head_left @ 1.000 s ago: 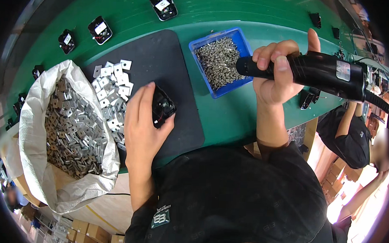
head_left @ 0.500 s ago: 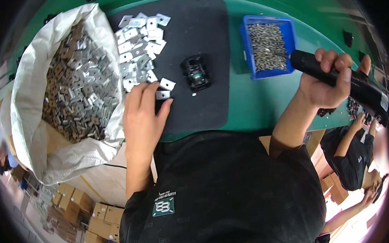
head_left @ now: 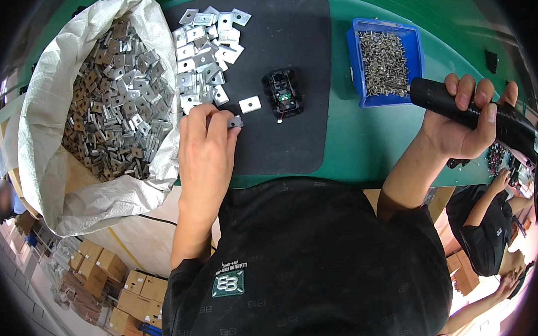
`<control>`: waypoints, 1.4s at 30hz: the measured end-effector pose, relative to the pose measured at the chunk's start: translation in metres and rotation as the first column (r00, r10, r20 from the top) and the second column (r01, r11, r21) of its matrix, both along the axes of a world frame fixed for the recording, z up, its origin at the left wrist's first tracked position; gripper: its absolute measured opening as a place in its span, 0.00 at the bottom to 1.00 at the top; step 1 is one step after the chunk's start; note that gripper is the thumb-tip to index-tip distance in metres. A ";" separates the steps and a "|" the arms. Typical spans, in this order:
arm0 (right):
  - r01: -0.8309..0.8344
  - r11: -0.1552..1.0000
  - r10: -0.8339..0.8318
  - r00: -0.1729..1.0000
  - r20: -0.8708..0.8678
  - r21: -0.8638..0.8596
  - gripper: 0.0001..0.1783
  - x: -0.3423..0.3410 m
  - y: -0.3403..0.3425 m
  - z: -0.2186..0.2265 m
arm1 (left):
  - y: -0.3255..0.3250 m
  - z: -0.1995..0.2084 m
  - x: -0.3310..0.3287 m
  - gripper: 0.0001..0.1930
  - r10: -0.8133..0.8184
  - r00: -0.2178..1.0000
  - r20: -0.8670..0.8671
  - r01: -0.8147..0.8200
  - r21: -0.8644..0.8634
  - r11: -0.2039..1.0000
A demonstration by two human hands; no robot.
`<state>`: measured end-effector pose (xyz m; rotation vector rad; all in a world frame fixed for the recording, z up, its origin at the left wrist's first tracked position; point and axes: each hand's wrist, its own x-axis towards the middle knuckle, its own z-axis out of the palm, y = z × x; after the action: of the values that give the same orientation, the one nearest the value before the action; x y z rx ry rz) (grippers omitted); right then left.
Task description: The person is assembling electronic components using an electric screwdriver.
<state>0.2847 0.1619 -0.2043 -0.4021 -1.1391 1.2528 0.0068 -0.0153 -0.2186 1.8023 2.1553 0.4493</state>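
Note:
At the mat's near left, my left hand (head_left: 205,147) has its thumb and fingers closed on a small metal plate (head_left: 235,122) with a hole in it. Just beyond those fingers, a single loose plate (head_left: 249,104) lies flat, and a heap of similar plates (head_left: 202,51) spreads to the far left. My right hand (head_left: 463,125) is wrapped round a black electric screwdriver (head_left: 443,96). Its bit reaches over the screws (head_left: 384,62) in a blue bin (head_left: 415,45). Between the two hands, a small black toy-car chassis (head_left: 282,95) with a green circuit board rests on the mat.
A large white woven sack (head_left: 42,128), full of metal plates, stands left of the dark mat (head_left: 282,150). The mat lies on a green table (head_left: 353,153). Cardboard boxes (head_left: 137,294) are stacked below left. Another person (head_left: 480,222) works at the right.
My left thumb and fingers have come together on a metal plate. The screwdriver's bit has moved left, further over the screws. The whole view has shifted slightly.

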 end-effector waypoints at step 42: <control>0.303 0.951 -0.308 0.946 0.106 0.059 0.30 -0.016 -0.002 -0.019 | 0.069 -0.010 0.018 0.15 0.001 0.889 0.458 0.026 -0.053 0.998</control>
<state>0.2691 0.1598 -0.2235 -0.6012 -1.1476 0.9423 0.0246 0.0535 -0.2287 1.4903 1.8061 0.7209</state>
